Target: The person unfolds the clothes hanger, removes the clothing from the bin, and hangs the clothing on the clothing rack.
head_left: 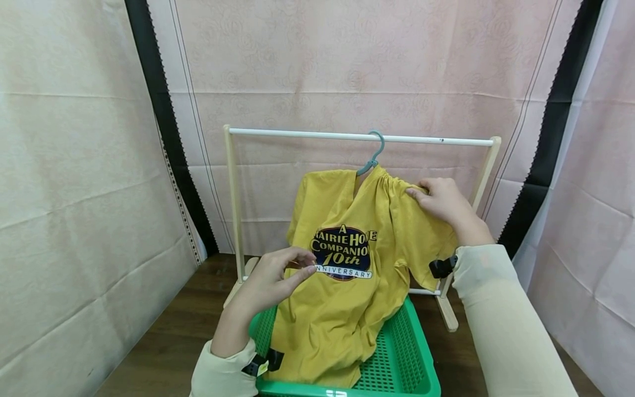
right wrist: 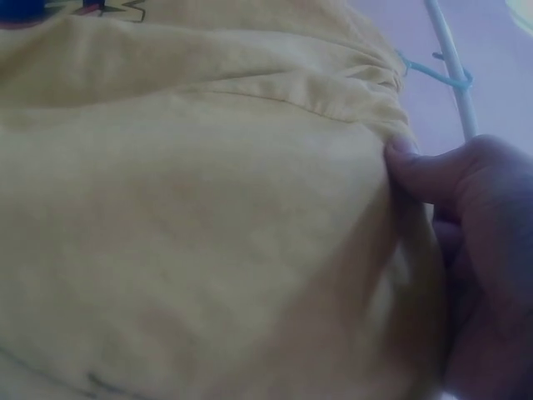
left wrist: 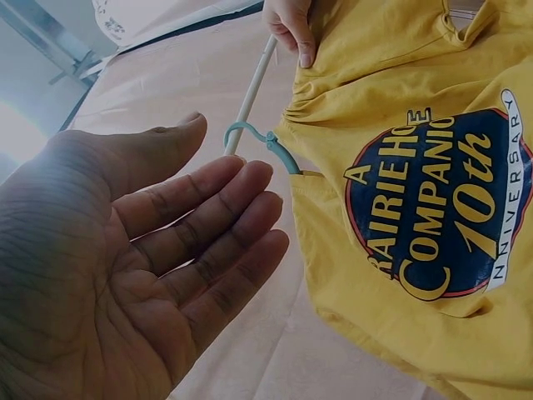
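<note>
A yellow T-shirt (head_left: 342,309) with a dark printed emblem hangs on a light-blue hanger (head_left: 373,161), whose hook loops over the rack's white rail. My right hand (head_left: 441,204) pinches the shirt at the shoulder on the right, thumb in front; cloth bunches between it and the hanger's neck. In the right wrist view the thumb presses the fabric while the other fingers are mostly hidden behind it. My left hand (head_left: 278,278) is in front of the shirt's left side, holding nothing. Its fingers (left wrist: 212,242) look relaxed and slightly bent in the left wrist view.
The white clothes rack (head_left: 297,133) stands on a dark wooden table (head_left: 163,336). A green plastic basket (head_left: 416,347) sits in front of it, with the shirt's lower part hanging into it. Pale cloth curtains (head_left: 89,165) enclose the back and both sides.
</note>
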A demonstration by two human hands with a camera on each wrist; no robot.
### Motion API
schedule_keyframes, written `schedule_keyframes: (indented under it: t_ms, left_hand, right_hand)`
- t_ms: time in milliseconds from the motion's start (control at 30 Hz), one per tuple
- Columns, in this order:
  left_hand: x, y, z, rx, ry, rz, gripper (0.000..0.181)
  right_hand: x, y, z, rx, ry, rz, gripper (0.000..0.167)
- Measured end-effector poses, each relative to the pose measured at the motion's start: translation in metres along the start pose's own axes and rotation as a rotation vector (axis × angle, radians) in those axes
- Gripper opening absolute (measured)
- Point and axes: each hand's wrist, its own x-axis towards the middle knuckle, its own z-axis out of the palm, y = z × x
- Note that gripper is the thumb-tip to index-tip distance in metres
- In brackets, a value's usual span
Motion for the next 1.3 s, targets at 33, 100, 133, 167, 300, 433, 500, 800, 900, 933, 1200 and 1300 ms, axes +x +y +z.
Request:
schedule_keyframes:
  t_ms: [33,100,133,167,300,433,500,800,900,933,1200,1300]
  left_hand:
    - [0.000,0.000,0.000,-0.001,-0.001,0.000,0.018]
    - [0.000,0.001,0.000,-0.001,-0.002,-0.002,0.019]
    - [0.001,0.001,0.000,-0.003,-0.004,-0.003,0.020]
    - [0.001,0.001,0.000,-0.005,-0.007,-0.005,0.021]
    - [0.000,0.002,-0.002,0.012,-0.006,-0.008,0.020]
    - [-0.001,0.003,-0.006,0.060,-0.003,-0.014,0.018]
    - [0.000,0.004,-0.011,0.087,-0.009,-0.013,0.016]
    - [0.026,0.008,-0.033,0.150,-0.108,-0.021,0.015]
    - [0.039,0.002,-0.034,0.211,-0.146,-0.059,0.018]
    - [0.043,-0.001,-0.033,0.237,-0.162,-0.077,0.020]
    - [0.064,-0.025,-0.017,0.456,-0.378,-0.279,0.037]
    - [0.067,-0.036,-0.008,0.527,-0.436,-0.304,0.039]
  right_hand:
    - [0.000,-0.001,-0.001,-0.004,-0.005,0.005,0.039]
    - [-0.001,-0.003,-0.002,-0.016,-0.016,0.016,0.039]
    - [-0.001,-0.004,-0.002,-0.023,-0.021,0.021,0.038]
    - [-0.001,-0.005,-0.003,-0.030,-0.025,0.026,0.038]
    - [-0.003,-0.010,-0.004,-0.035,-0.035,0.045,0.032]
    - [-0.007,-0.015,-0.005,0.003,-0.010,0.043,0.030]
    - [-0.010,-0.018,-0.005,0.023,0.026,0.032,0.030]
    - [-0.017,-0.034,0.005,0.047,0.212,-0.178,0.027]
    - [-0.020,-0.044,0.008,0.031,0.276,-0.285,0.027]
    - [-0.022,-0.048,0.010,0.028,0.294,-0.322,0.027]
    - [-0.038,-0.076,0.036,0.052,0.161,-0.495,0.032]
    - [-0.047,-0.079,0.051,0.068,-0.006,-0.472,0.035]
